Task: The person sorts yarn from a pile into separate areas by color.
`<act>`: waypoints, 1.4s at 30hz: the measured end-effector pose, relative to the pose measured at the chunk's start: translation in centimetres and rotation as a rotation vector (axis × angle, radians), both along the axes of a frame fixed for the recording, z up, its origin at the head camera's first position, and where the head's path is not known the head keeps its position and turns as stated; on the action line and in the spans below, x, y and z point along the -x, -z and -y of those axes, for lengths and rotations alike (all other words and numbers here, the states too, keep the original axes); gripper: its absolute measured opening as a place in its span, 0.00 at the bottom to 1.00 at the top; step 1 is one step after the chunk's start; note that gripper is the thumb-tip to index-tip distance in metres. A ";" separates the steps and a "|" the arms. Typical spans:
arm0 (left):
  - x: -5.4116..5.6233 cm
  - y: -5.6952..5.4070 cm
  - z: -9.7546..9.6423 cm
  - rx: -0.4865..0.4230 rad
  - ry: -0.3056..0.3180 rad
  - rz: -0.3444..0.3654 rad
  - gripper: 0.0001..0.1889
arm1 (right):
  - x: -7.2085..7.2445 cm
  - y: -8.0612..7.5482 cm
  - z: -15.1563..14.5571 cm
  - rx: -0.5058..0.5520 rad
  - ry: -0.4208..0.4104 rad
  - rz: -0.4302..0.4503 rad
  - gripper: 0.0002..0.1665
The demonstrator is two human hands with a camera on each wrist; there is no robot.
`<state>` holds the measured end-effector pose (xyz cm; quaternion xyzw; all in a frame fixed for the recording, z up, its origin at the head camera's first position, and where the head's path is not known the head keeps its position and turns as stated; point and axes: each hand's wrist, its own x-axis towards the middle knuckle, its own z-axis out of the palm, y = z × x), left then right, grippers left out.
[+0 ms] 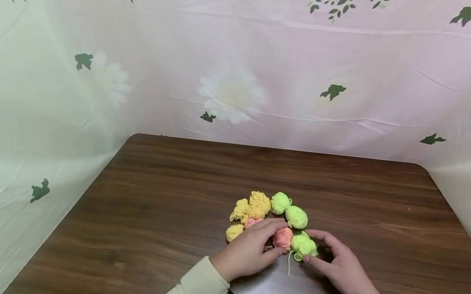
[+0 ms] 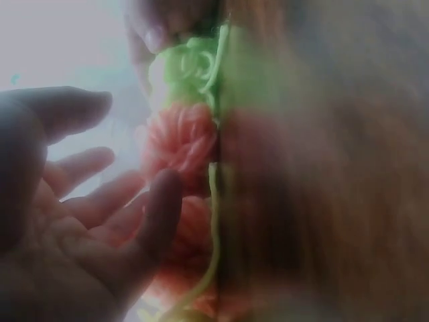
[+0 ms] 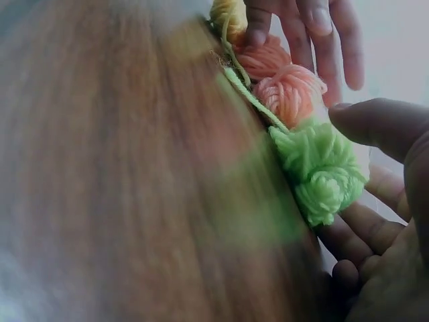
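Yarn balls, small and wound in yellow, green and pink, lie bunched together on a dark wooden table, toward its near edge and about midway across; we take the pink ball at the front of the bunch as our landmark. Just left of it our left hand rests on the table with relaxed, nearly straight fingers, the fingertips touching the pink ball's near side; the left wrist view shows that palm open beside the pink ball, gripping nothing. Touching the pink ball on its right lies a light green ball, and our right hand cups it from the right, thumb over the top and fingers loosely bent beneath, as the right wrist view shows around the light green ball; whether it truly clasps the ball or only steadies it, we cannot tell for certain, though the fingers curl round it. A loose green strand trails from between the two balls toward the near table edge. Behind the pink ball sit two more green balls, and behind and to its left a cluster of yellow balls, with one yellow ball lying apart at the far left of the bunch. A second pink ball peeks out above the left hand's knuckles. Cream sleeves cover both wrists. A pale flowered sheet hangs behind and beside the table.
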<state>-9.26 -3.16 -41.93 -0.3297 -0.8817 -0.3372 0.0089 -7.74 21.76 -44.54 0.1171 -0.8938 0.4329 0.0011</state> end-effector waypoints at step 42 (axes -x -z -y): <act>1.5 0.4 -1.2 0.103 -0.096 -0.016 0.16 | 0.0 0.2 -0.2 0.045 0.024 -0.092 0.25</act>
